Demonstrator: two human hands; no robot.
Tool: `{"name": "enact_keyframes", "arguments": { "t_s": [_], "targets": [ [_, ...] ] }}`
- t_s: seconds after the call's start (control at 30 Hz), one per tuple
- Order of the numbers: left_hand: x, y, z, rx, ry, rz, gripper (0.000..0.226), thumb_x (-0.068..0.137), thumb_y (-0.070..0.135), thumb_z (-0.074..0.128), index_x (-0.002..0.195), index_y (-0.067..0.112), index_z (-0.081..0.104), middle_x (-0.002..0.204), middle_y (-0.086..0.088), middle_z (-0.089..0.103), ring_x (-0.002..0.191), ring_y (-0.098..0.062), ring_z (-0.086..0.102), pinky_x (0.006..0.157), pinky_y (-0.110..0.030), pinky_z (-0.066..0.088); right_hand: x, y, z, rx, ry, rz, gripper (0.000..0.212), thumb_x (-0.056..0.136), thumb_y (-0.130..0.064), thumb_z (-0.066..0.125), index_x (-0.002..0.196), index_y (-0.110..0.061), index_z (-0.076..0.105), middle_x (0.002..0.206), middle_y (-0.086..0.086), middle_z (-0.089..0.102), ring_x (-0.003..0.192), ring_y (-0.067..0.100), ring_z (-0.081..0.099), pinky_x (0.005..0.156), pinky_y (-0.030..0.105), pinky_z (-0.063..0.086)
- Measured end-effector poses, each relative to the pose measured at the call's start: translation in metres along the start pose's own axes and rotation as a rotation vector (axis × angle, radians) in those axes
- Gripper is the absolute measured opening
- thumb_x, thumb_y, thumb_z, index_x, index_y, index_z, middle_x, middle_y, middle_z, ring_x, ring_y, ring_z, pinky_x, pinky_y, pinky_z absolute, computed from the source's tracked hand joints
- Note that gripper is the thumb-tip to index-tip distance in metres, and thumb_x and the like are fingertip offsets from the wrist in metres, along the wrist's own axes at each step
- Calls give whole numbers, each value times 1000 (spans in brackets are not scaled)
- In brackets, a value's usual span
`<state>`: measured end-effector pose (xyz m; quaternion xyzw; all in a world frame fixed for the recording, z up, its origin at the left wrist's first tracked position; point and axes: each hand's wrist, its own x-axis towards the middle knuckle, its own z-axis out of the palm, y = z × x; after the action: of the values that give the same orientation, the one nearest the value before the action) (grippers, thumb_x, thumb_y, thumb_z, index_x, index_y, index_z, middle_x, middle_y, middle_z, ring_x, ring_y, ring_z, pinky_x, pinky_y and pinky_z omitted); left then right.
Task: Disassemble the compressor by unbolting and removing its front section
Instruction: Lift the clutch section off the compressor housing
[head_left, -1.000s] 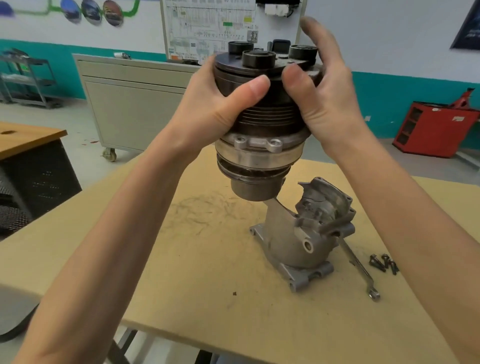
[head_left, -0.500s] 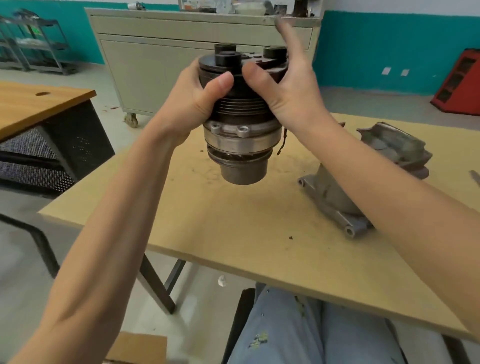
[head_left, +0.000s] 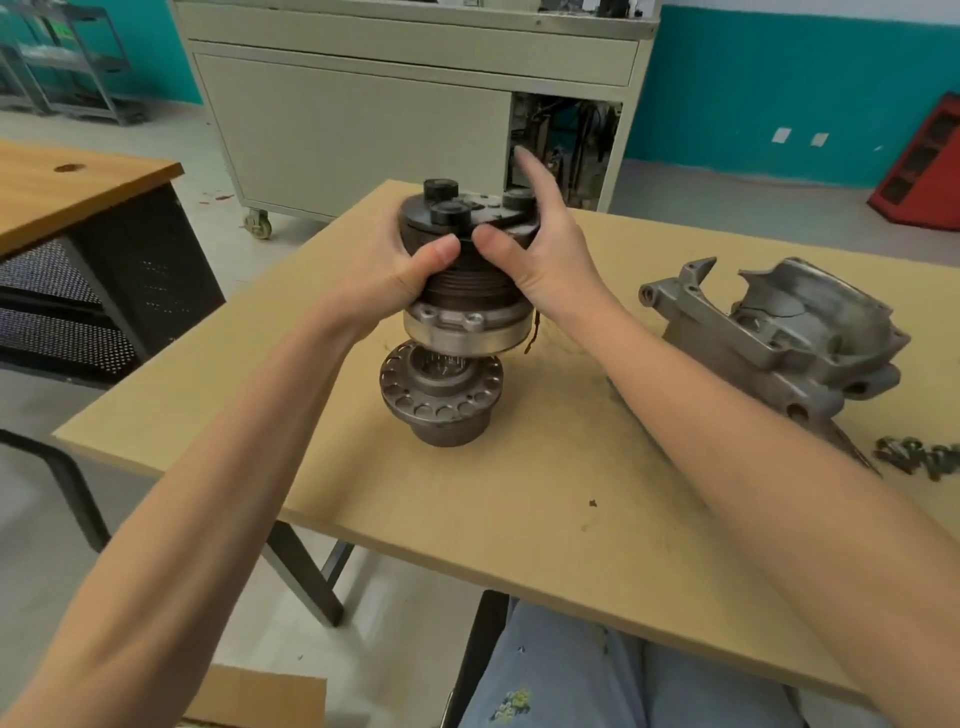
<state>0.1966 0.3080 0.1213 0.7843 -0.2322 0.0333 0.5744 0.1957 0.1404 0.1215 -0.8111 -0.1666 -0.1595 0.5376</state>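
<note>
Compressor front section (head_left: 467, 296) is gripped on both sides, left hand (head_left: 389, 275) and right hand (head_left: 553, 260) curled round its ribbed drum, directly above a round holed part (head_left: 441, 402) standing on the table (head_left: 519, 519); housing (head_left: 789, 332) lies to its right

I see bright, even room light, only soft shadows on the counter (head_left: 519, 493); wide-angle bending stretches the edges, and the bolts (head_left: 930, 457) at right are smeared.
</note>
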Motion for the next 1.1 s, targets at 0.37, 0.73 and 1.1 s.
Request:
{"name": "enact_keyframes", "arguments": {
  "t_s": [0.37, 0.73, 1.1],
  "targets": [
    [1, -4, -2, -1, 36, -7, 122, 42, 85, 69, 134, 9, 43, 124, -8, 61, 114, -15, 61, 96, -31, 50, -1, 3, 2, 116, 20, -6, 87, 78, -36, 72, 147, -19, 22, 121, 0, 54, 117, 21, 53, 100, 44, 45],
    [-40, 2, -12, -15, 117, 13, 125, 46, 82, 72, 137, 4, 39, 125, -8, 61, 116, -15, 60, 95, -28, 49, -24, -15, 17, 94, 1, -111, 123, 49, -82, 59, 147, -17, 24, 99, -38, 44, 98, -21, 48, 97, 20, 43],
    [-49, 6, -9, 11, 157, 45, 117, 46, 72, 77, 133, 5, 36, 119, 5, 57, 105, 7, 59, 90, -17, 45, -33, -17, 17, 123, -26, -144, 119, 53, -77, 61, 147, -14, 24, 102, -37, 50, 104, -9, 53, 98, 36, 47]
  ]
}}
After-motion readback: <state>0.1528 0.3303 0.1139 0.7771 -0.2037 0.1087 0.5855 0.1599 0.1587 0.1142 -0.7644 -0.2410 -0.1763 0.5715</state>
